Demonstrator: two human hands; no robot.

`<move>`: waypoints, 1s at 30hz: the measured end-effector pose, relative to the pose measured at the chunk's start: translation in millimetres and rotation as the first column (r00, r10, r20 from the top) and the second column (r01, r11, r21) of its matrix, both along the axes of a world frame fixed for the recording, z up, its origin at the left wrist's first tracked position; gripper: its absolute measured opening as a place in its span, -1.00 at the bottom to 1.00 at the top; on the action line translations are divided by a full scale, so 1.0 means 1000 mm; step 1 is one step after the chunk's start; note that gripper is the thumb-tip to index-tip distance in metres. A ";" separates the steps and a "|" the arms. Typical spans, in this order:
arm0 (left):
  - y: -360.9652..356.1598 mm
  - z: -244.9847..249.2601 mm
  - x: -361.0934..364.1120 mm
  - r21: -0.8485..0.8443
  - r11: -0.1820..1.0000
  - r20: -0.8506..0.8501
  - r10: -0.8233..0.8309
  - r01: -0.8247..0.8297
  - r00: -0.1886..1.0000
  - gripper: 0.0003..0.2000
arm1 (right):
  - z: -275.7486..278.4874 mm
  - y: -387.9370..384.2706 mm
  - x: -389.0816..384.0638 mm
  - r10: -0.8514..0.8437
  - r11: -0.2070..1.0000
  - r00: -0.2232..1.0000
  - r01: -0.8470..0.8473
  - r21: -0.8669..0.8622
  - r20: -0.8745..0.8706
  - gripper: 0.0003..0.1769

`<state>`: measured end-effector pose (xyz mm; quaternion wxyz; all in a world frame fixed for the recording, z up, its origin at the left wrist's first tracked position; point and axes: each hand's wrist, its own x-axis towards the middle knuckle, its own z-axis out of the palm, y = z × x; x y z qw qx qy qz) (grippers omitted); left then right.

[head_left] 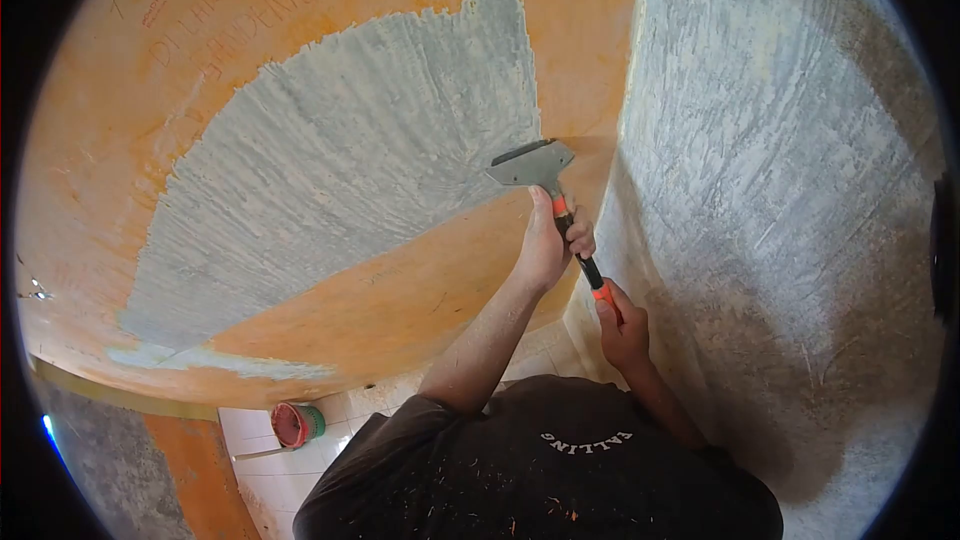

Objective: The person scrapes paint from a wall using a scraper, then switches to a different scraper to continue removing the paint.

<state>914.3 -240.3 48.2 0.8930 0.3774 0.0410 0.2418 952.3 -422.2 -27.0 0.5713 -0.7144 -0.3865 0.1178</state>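
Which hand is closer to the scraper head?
The left hand: its grip is high on the handle, just below the scraper head. The right hand holds the handle's lower end, farther from the head.

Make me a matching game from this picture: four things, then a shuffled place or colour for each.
1. Left hand
2. Right hand
3. Bucket
4. Shirt

A. on the tiled floor
B. around the scraper handle, nearer the grey head
C. dark-coloured
D. around the handle's orange lower part

Pairs: 1-B, 2-D, 3-A, 4-C
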 end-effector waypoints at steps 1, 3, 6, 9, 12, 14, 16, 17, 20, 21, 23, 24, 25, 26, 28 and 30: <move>-0.003 -0.004 0.000 0.000 1.000 0.003 -0.003 0.003 1.000 -0.42 | -0.002 -0.003 0.001 0.003 1.000 1.000 -0.003 -0.015 0.024 -0.60; -0.008 -0.017 -0.002 -0.051 0.999 -0.057 0.016 -0.019 0.998 -0.42 | -0.006 -0.005 0.002 0.007 1.000 0.998 -0.006 -0.018 0.057 -0.60; -0.005 -0.025 0.000 -0.055 0.998 -0.069 0.014 -0.018 0.998 -0.41 | -0.013 -0.007 0.002 0.027 0.998 0.999 -0.026 -0.049 0.019 -0.60; -0.006 -0.022 0.000 -0.049 0.999 -0.063 0.013 -0.017 0.998 -0.41 | -0.011 -0.009 0.003 0.020 1.000 1.000 -0.020 -0.019 0.022 -0.60; -0.009 -0.028 -0.004 -0.083 0.996 -0.048 0.004 -0.008 0.999 -0.41 | -0.006 -0.014 0.000 0.030 0.996 1.000 -0.031 -0.087 -0.010 -0.59; -0.007 -0.028 -0.002 -0.091 0.996 -0.034 0.012 -0.015 0.999 -0.41 | -0.008 -0.013 0.003 0.043 0.997 0.999 -0.041 -0.070 0.021 -0.59; -0.007 -0.020 -0.002 -0.070 0.997 -0.045 0.018 -0.021 0.999 -0.40 | -0.001 -0.009 0.004 0.041 0.998 0.999 -0.040 -0.053 0.022 -0.59; -0.007 -0.019 -0.003 -0.071 0.997 -0.049 0.019 -0.022 0.999 -0.40 | 0.001 -0.010 0.002 0.036 0.998 0.999 -0.036 -0.044 0.014 -0.59; -0.008 -0.023 -0.003 -0.050 0.999 -0.006 -0.002 0.001 1.000 -0.41 | 0.000 -0.013 0.002 0.042 0.995 0.999 -0.042 -0.087 -0.003 -0.59; -0.010 -0.026 -0.005 -0.078 0.997 -0.021 0.001 -0.003 1.000 -0.41 | -0.003 -0.014 0.001 0.041 0.996 0.999 -0.041 -0.085 -0.004 -0.59; -0.005 -0.026 -0.003 -0.095 0.995 -0.030 0.005 -0.008 1.000 -0.41 | -0.011 -0.011 0.001 0.032 0.999 0.999 -0.030 -0.044 0.040 -0.59; -0.005 -0.014 -0.002 -0.051 0.998 -0.041 0.020 -0.022 0.999 -0.41 | -0.010 -0.007 0.003 0.031 0.999 0.999 -0.029 -0.039 0.040 -0.59; -0.006 -0.010 -0.003 -0.015 0.999 -0.057 0.036 -0.037 0.998 -0.41 | -0.009 -0.006 0.004 0.032 0.998 0.999 -0.031 -0.046 0.025 -0.59; -0.007 -0.012 -0.005 -0.025 0.999 -0.065 0.037 -0.038 0.997 -0.41 | -0.009 -0.008 0.003 0.034 0.998 0.999 -0.034 -0.060 0.006 -0.58; -0.007 -0.015 -0.005 -0.082 0.996 -0.029 0.040 -0.042 0.999 -0.40 | -0.012 -0.011 0.003 0.041 0.997 0.999 -0.040 -0.073 0.002 -0.58; -0.011 -0.021 -0.008 -0.105 0.993 -0.048 0.039 -0.044 0.998 -0.41 | -0.013 -0.012 0.002 0.039 0.997 0.999 -0.039 -0.073 0.003 -0.58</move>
